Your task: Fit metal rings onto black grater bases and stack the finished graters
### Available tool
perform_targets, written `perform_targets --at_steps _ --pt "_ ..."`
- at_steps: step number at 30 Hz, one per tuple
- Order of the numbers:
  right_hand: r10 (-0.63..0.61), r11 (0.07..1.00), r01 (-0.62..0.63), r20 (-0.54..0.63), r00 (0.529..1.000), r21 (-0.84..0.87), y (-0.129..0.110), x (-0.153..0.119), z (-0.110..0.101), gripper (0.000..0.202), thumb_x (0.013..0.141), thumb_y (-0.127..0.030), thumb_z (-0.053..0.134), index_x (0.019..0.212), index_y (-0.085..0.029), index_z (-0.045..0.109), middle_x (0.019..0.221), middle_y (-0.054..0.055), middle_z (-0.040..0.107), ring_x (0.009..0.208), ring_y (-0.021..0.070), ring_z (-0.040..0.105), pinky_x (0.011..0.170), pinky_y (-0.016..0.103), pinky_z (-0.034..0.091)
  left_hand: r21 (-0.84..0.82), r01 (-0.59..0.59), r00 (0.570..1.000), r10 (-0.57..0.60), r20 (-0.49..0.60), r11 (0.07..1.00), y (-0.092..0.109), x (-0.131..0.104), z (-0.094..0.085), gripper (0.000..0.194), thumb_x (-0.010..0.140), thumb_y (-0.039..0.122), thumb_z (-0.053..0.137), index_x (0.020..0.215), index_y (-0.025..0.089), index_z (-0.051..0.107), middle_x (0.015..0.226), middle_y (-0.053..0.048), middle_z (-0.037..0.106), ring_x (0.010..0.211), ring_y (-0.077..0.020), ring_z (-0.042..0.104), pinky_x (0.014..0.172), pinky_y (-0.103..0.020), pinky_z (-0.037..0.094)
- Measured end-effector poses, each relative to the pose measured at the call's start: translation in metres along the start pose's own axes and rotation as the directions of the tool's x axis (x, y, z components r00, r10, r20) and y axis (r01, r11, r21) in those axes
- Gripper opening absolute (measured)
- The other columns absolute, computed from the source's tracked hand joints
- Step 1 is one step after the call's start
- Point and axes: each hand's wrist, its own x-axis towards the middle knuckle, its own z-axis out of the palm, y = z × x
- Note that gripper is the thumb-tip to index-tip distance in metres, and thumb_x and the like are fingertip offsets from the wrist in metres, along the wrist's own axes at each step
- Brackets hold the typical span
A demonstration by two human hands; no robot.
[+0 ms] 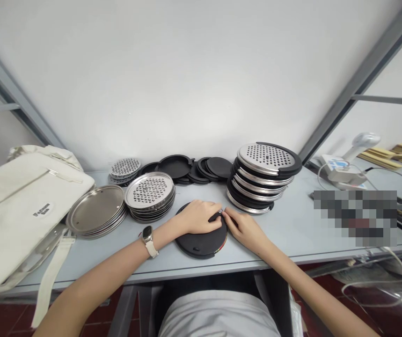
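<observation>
A black round cover lies flat on the table in front of me, a thin red and yellow strip showing along its right edge. My left hand rests across its top, fingers curled at the upper right rim around a small dark part of it. At that same rim, my right hand pinches with thumb and fingertips, where a small shiny bit shows. What lies under my left palm is hidden. Close behind the right hand stands a stack of perforated metal discs with black rims.
Left of the cover are a stack of perforated metal discs and a stack of plain metal plates. Black round covers lie along the wall. A white bag fills the left side. A scanner on a stand and cables sit right.
</observation>
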Motion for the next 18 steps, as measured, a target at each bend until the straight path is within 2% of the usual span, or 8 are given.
perform_targets --at_steps 7,18 --pt "-0.037 0.999 0.036 0.032 0.999 0.030 -0.0004 -0.0001 -0.0023 0.027 0.098 -0.030 0.029 0.078 -0.022 0.045 0.060 -0.002 0.048 0.052 0.0135 0.044 0.055 0.024 0.030 0.008 -0.026 1.000 0.026 0.000 1.000 0.0011 -0.0006 -0.0016 0.013 0.087 0.030 0.045 0.087 0.020 0.052 0.085 -0.002 0.065 0.072 -0.0178 0.061 0.060 -0.027 0.039" --pt "-0.050 0.997 0.046 0.055 0.997 0.066 -0.0017 0.0000 -0.0038 0.026 0.096 -0.029 0.031 0.073 -0.021 0.041 0.058 -0.003 0.042 0.050 0.0122 0.037 0.053 0.024 0.027 0.010 0.022 1.000 -0.022 0.008 1.000 0.0020 -0.0013 -0.0017 0.014 0.086 0.032 0.045 0.088 0.020 0.051 0.087 -0.003 0.066 0.074 -0.0196 0.062 0.060 -0.028 0.040"
